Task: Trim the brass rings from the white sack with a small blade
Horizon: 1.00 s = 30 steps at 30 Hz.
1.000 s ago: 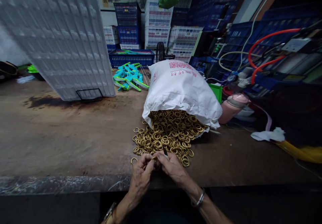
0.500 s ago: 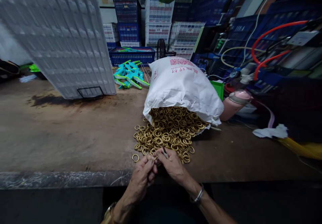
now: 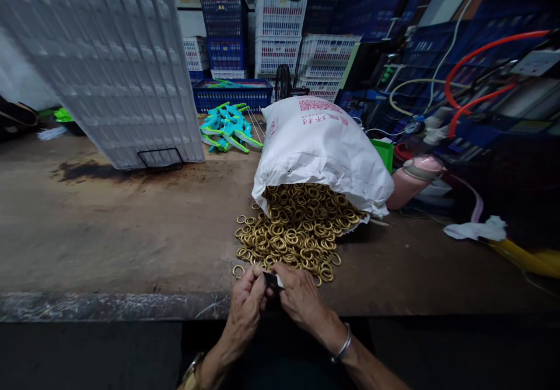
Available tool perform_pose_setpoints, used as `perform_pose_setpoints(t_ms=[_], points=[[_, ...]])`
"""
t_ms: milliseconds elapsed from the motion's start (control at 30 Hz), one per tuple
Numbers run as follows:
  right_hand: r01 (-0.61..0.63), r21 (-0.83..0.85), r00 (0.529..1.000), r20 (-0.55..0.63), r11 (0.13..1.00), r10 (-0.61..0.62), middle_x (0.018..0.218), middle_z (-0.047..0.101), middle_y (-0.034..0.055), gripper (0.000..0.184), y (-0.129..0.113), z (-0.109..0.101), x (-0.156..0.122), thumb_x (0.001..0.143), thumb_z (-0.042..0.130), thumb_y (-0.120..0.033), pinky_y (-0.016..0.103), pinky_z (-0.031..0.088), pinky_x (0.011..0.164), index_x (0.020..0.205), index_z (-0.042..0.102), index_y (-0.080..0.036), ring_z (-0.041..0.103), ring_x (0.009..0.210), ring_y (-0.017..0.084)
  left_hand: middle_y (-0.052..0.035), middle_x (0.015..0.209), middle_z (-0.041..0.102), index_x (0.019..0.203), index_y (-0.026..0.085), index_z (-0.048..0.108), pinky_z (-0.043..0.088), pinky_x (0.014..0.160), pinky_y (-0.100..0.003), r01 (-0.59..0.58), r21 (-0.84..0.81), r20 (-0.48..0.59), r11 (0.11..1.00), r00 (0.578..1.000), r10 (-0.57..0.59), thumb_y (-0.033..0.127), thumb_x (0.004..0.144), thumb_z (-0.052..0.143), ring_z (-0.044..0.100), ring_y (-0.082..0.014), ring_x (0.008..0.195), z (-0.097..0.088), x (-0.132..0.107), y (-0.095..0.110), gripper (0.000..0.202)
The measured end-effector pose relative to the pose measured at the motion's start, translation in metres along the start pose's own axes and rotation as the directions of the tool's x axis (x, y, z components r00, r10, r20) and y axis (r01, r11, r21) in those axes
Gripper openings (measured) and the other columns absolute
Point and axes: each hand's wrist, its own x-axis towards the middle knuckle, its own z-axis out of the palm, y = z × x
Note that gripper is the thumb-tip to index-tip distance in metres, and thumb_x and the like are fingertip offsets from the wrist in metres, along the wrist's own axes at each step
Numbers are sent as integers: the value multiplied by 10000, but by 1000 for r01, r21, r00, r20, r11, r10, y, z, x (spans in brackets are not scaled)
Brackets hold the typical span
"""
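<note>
My left hand (image 3: 245,307) and my right hand (image 3: 301,298) meet at the near edge of the worn wooden bench (image 3: 114,232), fingers pinched together. Between them is a small dark piece with a white end (image 3: 273,281), gripped by my right hand; my left fingertips press against it. What my left fingers hold is hidden. Just beyond my hands lies a heap of gold metal rings (image 3: 293,235) spilling from a white sack (image 3: 319,145) lying on its side. One loose ring (image 3: 238,271) sits left of my left hand.
A white ribbed plastic panel (image 3: 109,57) leans at the back left. Teal and green plastic parts (image 3: 227,127) lie behind the sack, with stacked blue and white crates (image 3: 275,39) beyond. A pink bottle (image 3: 411,180), hoses and machinery crowd the right side.
The dark piece stood upright in my right fingers and now lies flatter between both hands. My hands have drawn slightly toward me, off the edge of the ring heap.
</note>
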Motion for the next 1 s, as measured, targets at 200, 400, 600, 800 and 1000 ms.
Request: perform_pose_setpoints(t_ms=[200, 400, 600, 800, 1000], points=[[-10, -63, 1000, 15, 998, 11, 766, 615, 33, 316, -7, 5, 0, 643, 408, -24, 247, 260, 594, 895, 503, -188, 532, 684, 158, 79, 493, 405, 655, 180, 434, 171, 353, -157, -10, 36, 14, 999, 1000, 9, 573, 702, 559, 265, -26, 374, -9, -3, -4, 415], [-129, -139, 991, -45, 982, 124, 731, 625, 40, 293, -3, -2, 6, 654, 378, -1, 255, 243, 571, 830, 531, -179, 529, 636, 149, 67, 490, 447, 734, 170, 495, 157, 342, -157, 77, 4, 111, 997, 991, -77, 516, 749, 556, 280, -23, 352, -23, -35, -1, 352], [8, -30, 997, -77, 1000, -11, 786, 619, 33, 358, -3, 5, 3, 639, 364, 1, 240, 293, 629, 895, 528, -188, 545, 726, 160, 35, 560, 491, 706, 147, 519, 220, 371, -152, 190, -270, 49, 944, 982, -184, 476, 745, 583, 338, -31, 414, -41, -41, 1, 337], [-20, -95, 1000, 3, 995, 20, 932, 620, 43, 324, -9, 22, 0, 746, 413, -73, 259, 287, 659, 1020, 517, -210, 548, 796, 170, -3, 718, 582, 754, 176, 502, 276, 381, -161, 172, -442, 35, 880, 984, -175, 365, 708, 640, 449, -61, 485, -52, -35, 4, 238], [-18, -52, 1000, -17, 998, 17, 859, 618, 30, 288, -3, 26, 6, 721, 383, -44, 256, 280, 628, 911, 531, -204, 539, 723, 155, 8, 691, 537, 800, 169, 532, 293, 396, -145, 234, -560, 113, 794, 972, -207, 298, 675, 675, 493, -67, 535, -53, -29, 3, 230]])
